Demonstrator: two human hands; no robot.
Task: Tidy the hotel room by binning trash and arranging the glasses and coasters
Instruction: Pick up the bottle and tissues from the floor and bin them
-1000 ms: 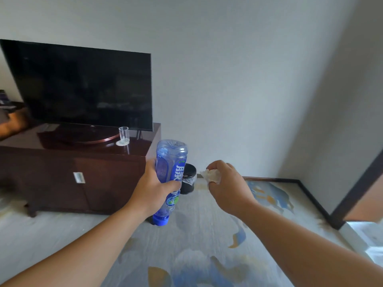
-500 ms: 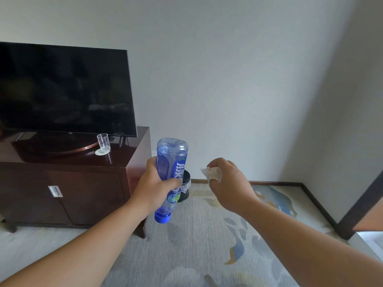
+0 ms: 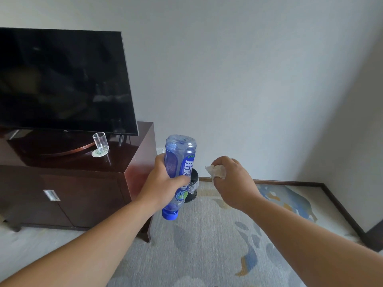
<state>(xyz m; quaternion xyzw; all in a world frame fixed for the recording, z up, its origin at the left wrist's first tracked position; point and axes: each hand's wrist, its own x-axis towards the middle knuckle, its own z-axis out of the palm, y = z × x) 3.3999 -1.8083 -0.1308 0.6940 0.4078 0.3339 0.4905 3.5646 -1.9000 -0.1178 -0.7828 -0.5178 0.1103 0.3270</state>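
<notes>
My left hand (image 3: 163, 183) grips a blue plastic bottle (image 3: 179, 162) upside down, its blue cap pointing at the floor. My right hand (image 3: 232, 181) pinches a crumpled white tissue (image 3: 215, 171). Behind the bottle, on the floor by the wall, stands a small black bin (image 3: 191, 190) with a clear liner, mostly hidden by the bottle and hand. On the dark cabinet (image 3: 83, 183) a clear glass (image 3: 100, 141) stands on a round white coaster (image 3: 99, 153).
A large black TV (image 3: 62, 79) stands on the cabinet at the left. Patterned grey carpet (image 3: 207, 245) covers the floor, with a dark skirting board along the white wall. A dark door frame (image 3: 375, 237) shows at the far right.
The view has come closer to the bin and cabinet corner. Both hands keep their hold on the bottle and the tissue and sit slightly nearer the bin.
</notes>
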